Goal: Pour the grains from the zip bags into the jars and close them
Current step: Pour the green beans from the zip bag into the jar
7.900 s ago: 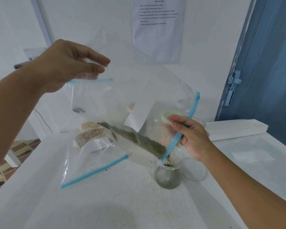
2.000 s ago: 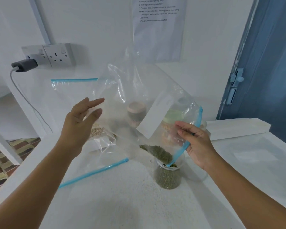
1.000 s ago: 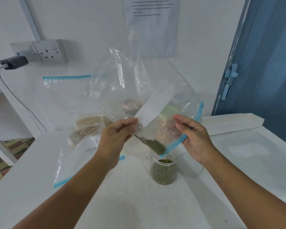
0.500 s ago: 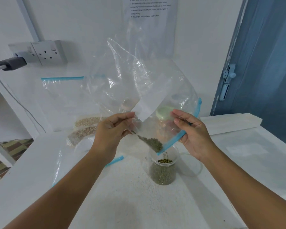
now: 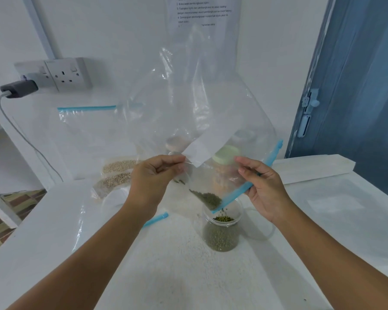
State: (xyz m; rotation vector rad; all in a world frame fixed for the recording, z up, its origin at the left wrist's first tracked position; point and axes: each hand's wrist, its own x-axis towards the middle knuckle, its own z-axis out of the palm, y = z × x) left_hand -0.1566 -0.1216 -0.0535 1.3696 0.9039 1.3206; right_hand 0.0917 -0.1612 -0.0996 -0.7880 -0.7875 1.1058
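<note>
**First jar nearly full, other bags untouched**

The green grains (image 5: 207, 198) sit as a small wedge in the low corner of the clear zip bag (image 5: 202, 113), just above the open glass jar (image 5: 221, 229) on the white bench (image 5: 166, 276). A few grains hang in the air between the bag's blue zip strip (image 5: 244, 189) and the jar mouth, and the jar is heaped almost to its neck. The left hand (image 5: 154, 177) pinches the bag's film beside its white label (image 5: 207, 148); the right hand (image 5: 263, 186) pinches the zip strip, holding the mouth tilted down over the jar.

Judging by this, the first pour is close to finished: only the last wedge is left, then the jar wants its lid. What looks like a clear lid (image 5: 259, 224) lies just beside the jar.

More remains. Two packs of pale grains (image 5: 119, 171) lie behind the left hand, another zip bag (image 5: 83, 135) leans on the wall, and a green-capped jar (image 5: 225, 157) stands behind the held bag.
</note>
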